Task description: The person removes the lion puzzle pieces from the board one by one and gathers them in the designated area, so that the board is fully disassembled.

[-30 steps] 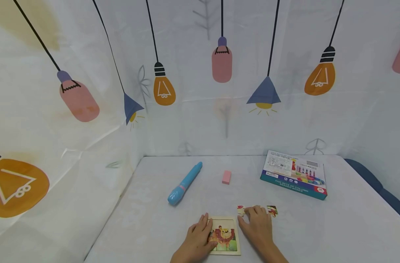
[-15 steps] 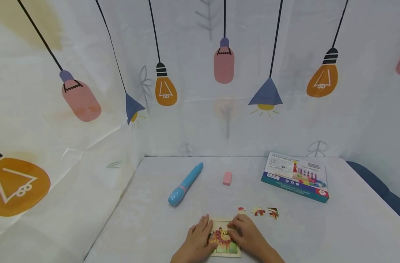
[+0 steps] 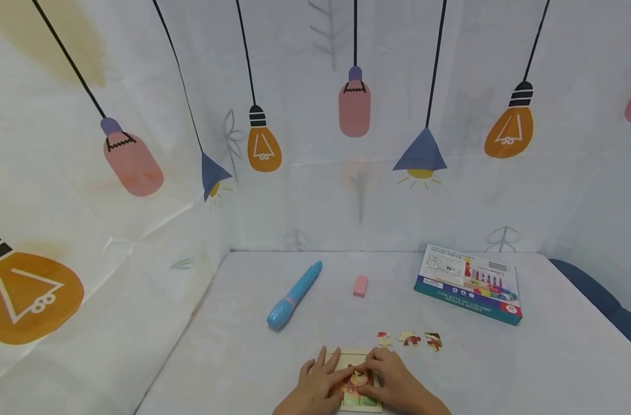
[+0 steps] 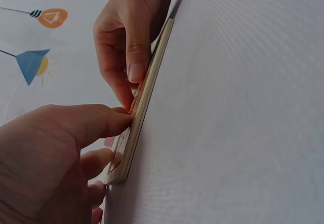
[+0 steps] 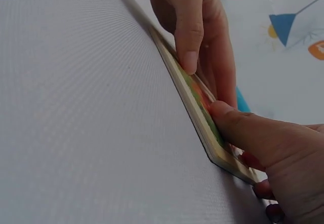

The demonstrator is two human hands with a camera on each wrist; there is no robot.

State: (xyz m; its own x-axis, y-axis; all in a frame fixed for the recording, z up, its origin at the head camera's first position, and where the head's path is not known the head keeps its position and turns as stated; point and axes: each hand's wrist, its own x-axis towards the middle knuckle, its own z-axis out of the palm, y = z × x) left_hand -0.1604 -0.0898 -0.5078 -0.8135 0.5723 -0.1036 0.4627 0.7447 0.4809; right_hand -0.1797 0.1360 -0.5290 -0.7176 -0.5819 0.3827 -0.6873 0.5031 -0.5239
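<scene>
A square wooden jigsaw puzzle (image 3: 361, 397) lies on the table, its frame partly filled with a bear picture. My left hand (image 3: 314, 387) lies over its left side; the index finger reaches across to the bear's head. From the right, my right hand (image 3: 394, 383) touches the picture with thumb and index fingertips, set apart on either side of the bear's face. In the left wrist view the two index fingertips nearly meet on the puzzle's surface. Three loose puzzle pieces (image 3: 410, 339) lie beyond the right hand. Part of the puzzle is hidden under the hands.
A blue toy microphone (image 3: 293, 297) lies at the back left of the table. Near the back middle is a pink block (image 3: 360, 286). A flat toy box (image 3: 468, 283) lies at the back right. Patterned cloth (image 3: 315, 196) hangs behind the table.
My right hand has moved left from the loose pieces onto the puzzle, uncovering the middle piece. My left index finger has since reached across to the bear's head.
</scene>
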